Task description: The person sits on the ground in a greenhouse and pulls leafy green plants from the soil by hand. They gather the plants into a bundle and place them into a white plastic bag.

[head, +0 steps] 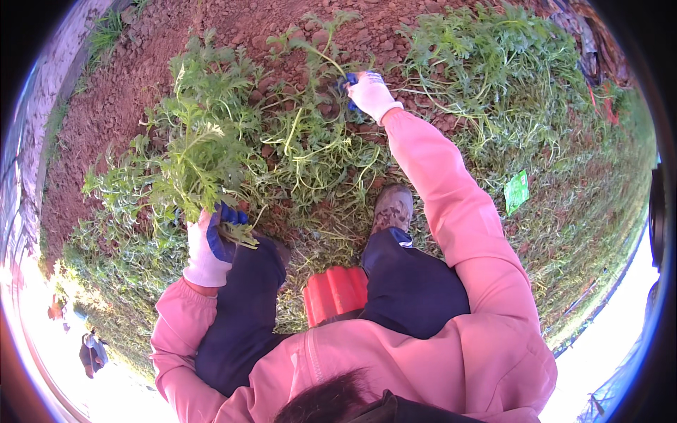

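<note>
My left hand (210,246), in a white glove with a blue palm, grips a bunch of leafy green stems (198,164) above my left knee. The feathery leaves point away from me, and the stem ends stick out beside the thumb. Farther forward, my right hand (368,94) reaches to the plants in a matching glove. Its fingers are curled around a pale green stem (330,59), partly hidden by the glove. Around and between both hands lie leafy plants (322,148), many with stems bent flat over the soil.
Reddish, clumpy soil (106,121) stretches ahead and left. A thick leafy patch (492,58) grows at far right. A green packet (517,191) lies on the litter to the right. Between my legs is a ridged red plastic object (336,293), near my patterned boot (394,206).
</note>
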A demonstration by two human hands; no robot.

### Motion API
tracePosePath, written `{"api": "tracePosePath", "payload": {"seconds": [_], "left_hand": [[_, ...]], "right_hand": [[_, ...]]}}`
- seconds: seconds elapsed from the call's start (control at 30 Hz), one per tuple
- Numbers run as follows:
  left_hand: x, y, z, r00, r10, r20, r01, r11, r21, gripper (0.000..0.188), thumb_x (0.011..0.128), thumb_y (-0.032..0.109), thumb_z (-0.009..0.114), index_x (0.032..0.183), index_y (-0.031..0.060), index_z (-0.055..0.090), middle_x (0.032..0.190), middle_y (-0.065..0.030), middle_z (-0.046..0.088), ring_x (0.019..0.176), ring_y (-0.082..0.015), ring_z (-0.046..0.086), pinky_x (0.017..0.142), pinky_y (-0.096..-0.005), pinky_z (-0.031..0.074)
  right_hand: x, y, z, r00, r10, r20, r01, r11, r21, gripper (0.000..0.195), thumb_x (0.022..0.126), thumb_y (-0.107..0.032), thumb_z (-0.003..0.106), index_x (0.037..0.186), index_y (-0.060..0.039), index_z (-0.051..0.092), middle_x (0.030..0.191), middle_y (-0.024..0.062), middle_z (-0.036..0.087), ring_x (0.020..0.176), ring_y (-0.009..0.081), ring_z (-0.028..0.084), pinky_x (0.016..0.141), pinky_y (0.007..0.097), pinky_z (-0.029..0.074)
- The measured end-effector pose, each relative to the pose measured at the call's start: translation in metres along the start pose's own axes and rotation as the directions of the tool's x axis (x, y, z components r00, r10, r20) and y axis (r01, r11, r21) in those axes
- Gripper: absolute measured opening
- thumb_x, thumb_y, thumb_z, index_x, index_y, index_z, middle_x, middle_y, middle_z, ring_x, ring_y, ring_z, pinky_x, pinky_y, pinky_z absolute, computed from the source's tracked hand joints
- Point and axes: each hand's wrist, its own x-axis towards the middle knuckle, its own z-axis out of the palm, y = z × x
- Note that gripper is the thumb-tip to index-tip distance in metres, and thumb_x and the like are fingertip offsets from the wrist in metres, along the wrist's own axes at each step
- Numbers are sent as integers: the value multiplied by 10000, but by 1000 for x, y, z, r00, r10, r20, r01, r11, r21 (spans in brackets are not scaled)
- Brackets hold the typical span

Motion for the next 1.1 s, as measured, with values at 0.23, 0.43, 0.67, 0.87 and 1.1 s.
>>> {"api": "tracePosePath", "payload": {"seconds": [0.23,0.43,0.67,0.87,1.1], "left_hand": [[16,7,59,985,16,-172,-11,1000,29,128,912,174,586,983,67,578,850,-48,592,734,-204,580,673,-381,537],[65,0,73,997,-52,-60,52,999,3,203,936,183,563,1107,78,534,949,-81,635,846,-253,627,656,-389,519],[68,-14,108,993,-94,71,52,890,453,262,918,84,536,1169,21,573,1085,-67,646,955,-163,625,861,-312,486],[66,-7,64,974,-61,216,-40,899,435,281,864,91,540,1114,-29,581,1043,-100,647,935,-206,640,840,-336,512],[43,-25,98,920,-93,381,44,990,135,396,901,231,587,1233,31,507,1167,-95,581,976,-229,578,858,-399,500]], "right_hand": [[-61,-45,-44,959,16,285,-214,700,681,244,957,-207,495,1076,-87,670,823,62,703,542,77,584,440,208,416],[-112,-106,-60,905,-240,351,-88,702,706,400,939,-396,520,1159,-79,625,812,2,673,505,28,509,441,168,384],[-143,-115,-26,739,-646,191,669,737,-95,250,838,-192,582,1033,-37,592,751,136,630,683,320,640,580,406,502],[-156,-106,-16,714,-682,159,698,710,-95,338,808,-207,563,1087,-15,567,766,128,611,699,304,637,608,420,497],[-144,-70,-13,883,-386,268,279,890,361,296,780,-165,525,1018,-56,661,766,211,643,769,376,628,729,441,499]]}}
